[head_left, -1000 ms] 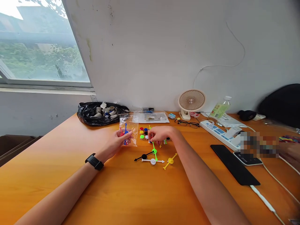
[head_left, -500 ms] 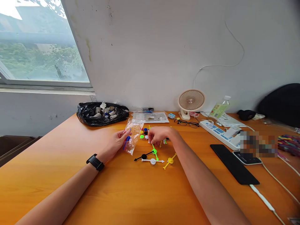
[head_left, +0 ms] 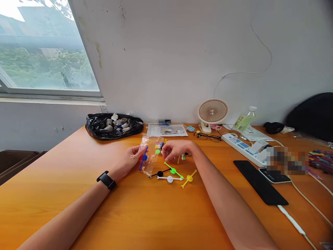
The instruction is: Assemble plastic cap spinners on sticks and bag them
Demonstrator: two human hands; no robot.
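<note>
The left hand pinches a clear, crinkly plastic bag, just left of the middle. A blue plastic arrow with a round hub is by its fingers; I can't tell if it's inside. The right hand is curled near the tail of a bright green plastic arrow, at the middle; I can't tell if it holds anything. Best to keep the bag up, so it won't drag the black plastic arrow. The orange-brown table has open room at bottom middle; its edge slants down the left.
</note>
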